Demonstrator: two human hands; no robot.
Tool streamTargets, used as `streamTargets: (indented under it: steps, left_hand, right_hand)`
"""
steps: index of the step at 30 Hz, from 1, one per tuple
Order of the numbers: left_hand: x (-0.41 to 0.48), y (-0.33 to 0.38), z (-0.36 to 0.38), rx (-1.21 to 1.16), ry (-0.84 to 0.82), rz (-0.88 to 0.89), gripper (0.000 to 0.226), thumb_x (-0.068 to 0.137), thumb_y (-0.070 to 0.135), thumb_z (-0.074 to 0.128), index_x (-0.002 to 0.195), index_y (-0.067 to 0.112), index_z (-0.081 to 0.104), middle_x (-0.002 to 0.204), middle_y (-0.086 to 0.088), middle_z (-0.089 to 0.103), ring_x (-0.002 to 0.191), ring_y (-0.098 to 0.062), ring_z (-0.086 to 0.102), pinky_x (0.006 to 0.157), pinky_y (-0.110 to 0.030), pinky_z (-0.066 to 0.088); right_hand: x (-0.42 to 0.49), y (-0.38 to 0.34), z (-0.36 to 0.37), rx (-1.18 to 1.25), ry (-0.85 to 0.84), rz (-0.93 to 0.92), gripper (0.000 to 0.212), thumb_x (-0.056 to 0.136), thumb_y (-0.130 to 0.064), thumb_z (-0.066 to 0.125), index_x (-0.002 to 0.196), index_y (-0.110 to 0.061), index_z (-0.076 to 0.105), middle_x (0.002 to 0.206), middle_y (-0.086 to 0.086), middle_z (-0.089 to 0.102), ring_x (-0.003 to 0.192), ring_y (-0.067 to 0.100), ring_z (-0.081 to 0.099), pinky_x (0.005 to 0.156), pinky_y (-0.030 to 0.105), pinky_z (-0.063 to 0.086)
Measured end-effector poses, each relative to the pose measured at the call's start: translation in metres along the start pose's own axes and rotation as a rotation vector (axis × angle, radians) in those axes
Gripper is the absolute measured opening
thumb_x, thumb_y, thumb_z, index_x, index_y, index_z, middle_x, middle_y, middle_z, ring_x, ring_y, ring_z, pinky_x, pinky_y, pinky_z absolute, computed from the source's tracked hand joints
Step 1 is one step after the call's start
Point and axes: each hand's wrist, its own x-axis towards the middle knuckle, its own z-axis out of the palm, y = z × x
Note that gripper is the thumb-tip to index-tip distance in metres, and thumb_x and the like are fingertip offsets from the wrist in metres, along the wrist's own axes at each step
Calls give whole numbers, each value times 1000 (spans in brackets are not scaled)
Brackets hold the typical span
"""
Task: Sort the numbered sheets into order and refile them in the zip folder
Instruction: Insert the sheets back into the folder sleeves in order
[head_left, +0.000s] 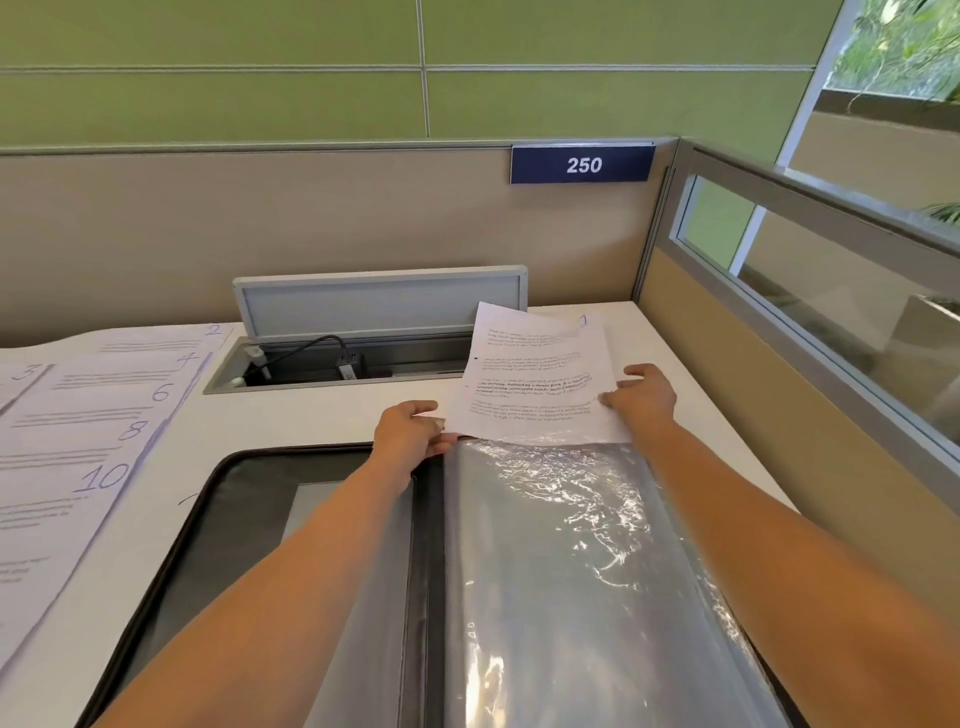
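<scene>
A black zip folder (208, 499) lies open on the white desk, its clear plastic sleeves (561, 561) spread on the right half. A printed sheet marked 1 (535, 374) sticks out of the top of the uppermost sleeve, its lower edge inside the plastic. My left hand (410, 428) pinches the sleeve's top left corner by the sheet's lower left corner. My right hand (644, 392) holds the sheet's right edge with thumb and fingers. More numbered sheets (88, 415), showing 2, 3, 4, 6, 8 and 10, lie overlapped at the desk's left.
An open cable tray (337, 358) with its lid up and plugs inside sits behind the folder. Beige partition walls (311, 218) close the desk at the back and right, with a glass panel (831, 291) on the right side.
</scene>
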Motion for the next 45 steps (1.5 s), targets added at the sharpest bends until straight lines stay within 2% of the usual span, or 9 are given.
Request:
streamTargets:
  steps: [5,8,13,20,25,31,34,38,45]
  left_hand:
    - [-12,-17,-6,320,110,204,16,89,1,56,104,5,62,83,-4,62,82,-21,62,76,-30,53]
    - [-24,-27,-10,446,153,289,12,88,2,59,98,5,64,91,-3,60,87,-16,55,77,-19,39]
    - [-42,-45,-26,576,218,347,16,86,7,63,102,7,64,106,-4,62,97,-19,58,84,-26,42]
    - [-90,-61,-51,933,400,192,42,91,40,54,127,17,53,137,-2,47,126,-24,44,108,-49,24]
    - [-122,-81,-59,1104,384,99,62,91,55,43,143,22,34,153,-5,24,143,-22,17,108,-65,8]
    - [-139,-90,-63,1126,349,-43,75,90,67,27,150,24,17,159,-9,1,146,-28,-4,104,-72,1]
    - [-143,-90,-64,1133,313,-83,80,89,70,24,152,23,8,159,-8,-4,146,-29,-9,103,-73,0]
    - [-139,-85,-69,1155,232,-88,81,89,70,26,152,24,4,159,-9,-7,145,-29,-11,101,-74,0]
    - [-94,-57,-96,1223,0,-35,77,89,66,36,151,29,7,159,0,-7,146,-24,-8,106,-70,5]
  right_hand:
    - [-3,-21,-3,146,140,-168,31,83,2,63,112,-4,57,99,10,63,86,17,55,80,29,48]
    - [-8,-37,-5,296,229,-207,25,84,2,62,107,-4,58,94,5,58,87,17,56,84,33,51]
    - [-25,-61,-18,479,354,-280,24,87,0,59,111,-1,57,96,3,57,87,12,53,65,7,44]
    - [-83,-40,-14,619,126,-63,22,85,5,59,103,-7,55,84,-1,57,85,16,55,73,25,49]
    - [-113,22,-15,378,-233,132,27,83,9,58,105,-7,55,109,14,62,99,33,61,89,46,51]
    - [-126,59,-40,-44,-218,19,33,81,-1,64,113,-7,56,104,7,58,90,21,55,70,27,45]
    - [-122,63,-50,-356,-152,-177,44,84,-20,66,125,-9,52,123,9,56,107,24,54,85,30,42]
    - [-123,69,-54,-822,-283,-238,50,95,-47,41,130,-11,41,136,8,49,127,28,43,108,46,29]
    - [-135,55,-56,-1085,-263,-313,55,99,-50,24,113,-8,58,112,9,62,102,25,58,72,29,40]
